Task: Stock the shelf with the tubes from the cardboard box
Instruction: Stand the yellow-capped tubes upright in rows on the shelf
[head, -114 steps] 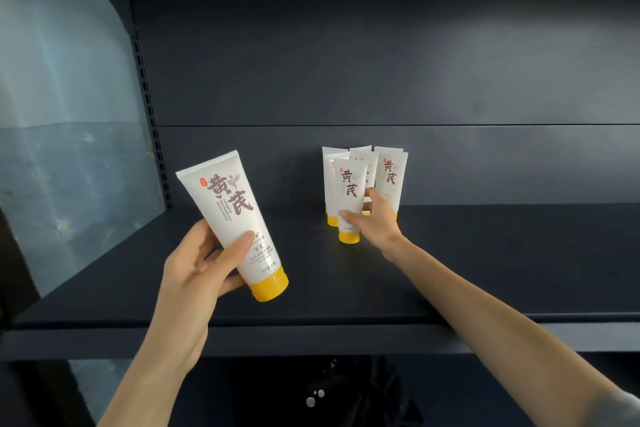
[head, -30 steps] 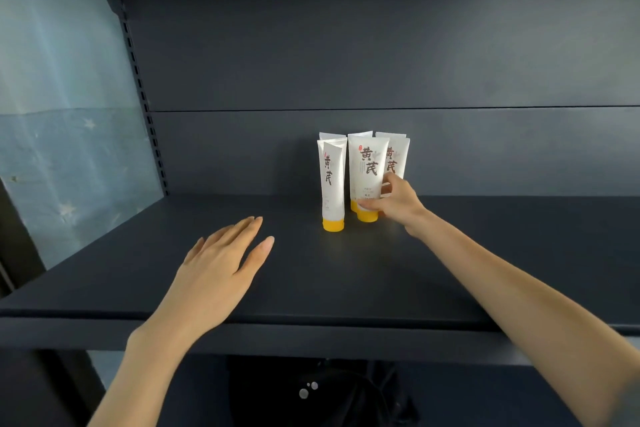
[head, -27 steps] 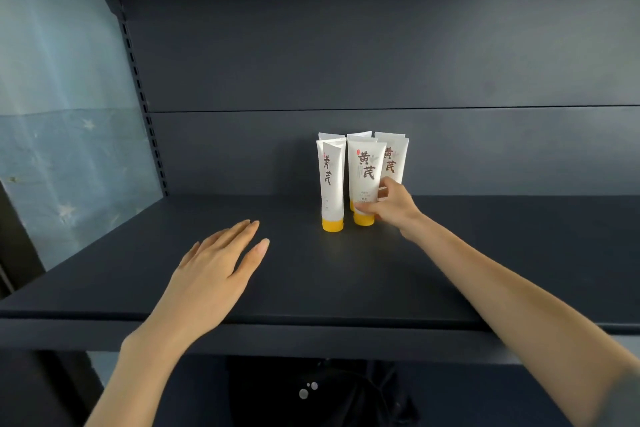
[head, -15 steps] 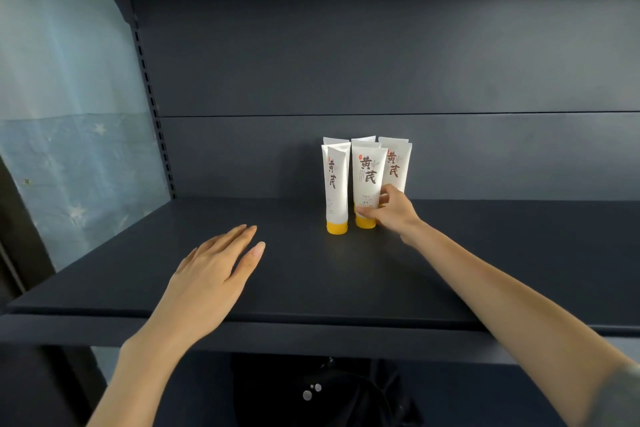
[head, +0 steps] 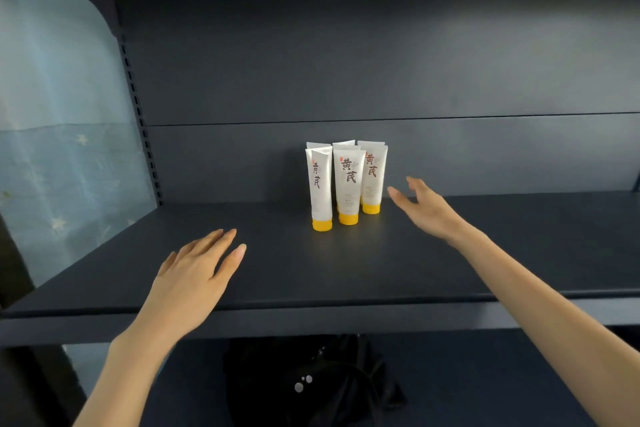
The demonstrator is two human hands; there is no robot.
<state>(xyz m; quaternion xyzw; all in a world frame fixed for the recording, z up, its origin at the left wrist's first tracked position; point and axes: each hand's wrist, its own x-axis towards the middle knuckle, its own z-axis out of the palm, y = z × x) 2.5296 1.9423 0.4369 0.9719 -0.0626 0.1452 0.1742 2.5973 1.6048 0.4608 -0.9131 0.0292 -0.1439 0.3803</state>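
White orange-capped plastic tubes [head: 348, 180] stand clustered; the right hand [head: 429, 210], empty and splayed at their three o'clock, could brush them over; left hand [head: 197, 274] empty, flat.

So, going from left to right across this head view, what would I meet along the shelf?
Pale blue wall panel → slotted shelf upright → left hand, fingers straight → cluster of white tubes with yellow caps → right hand, open, just right of the tubes.
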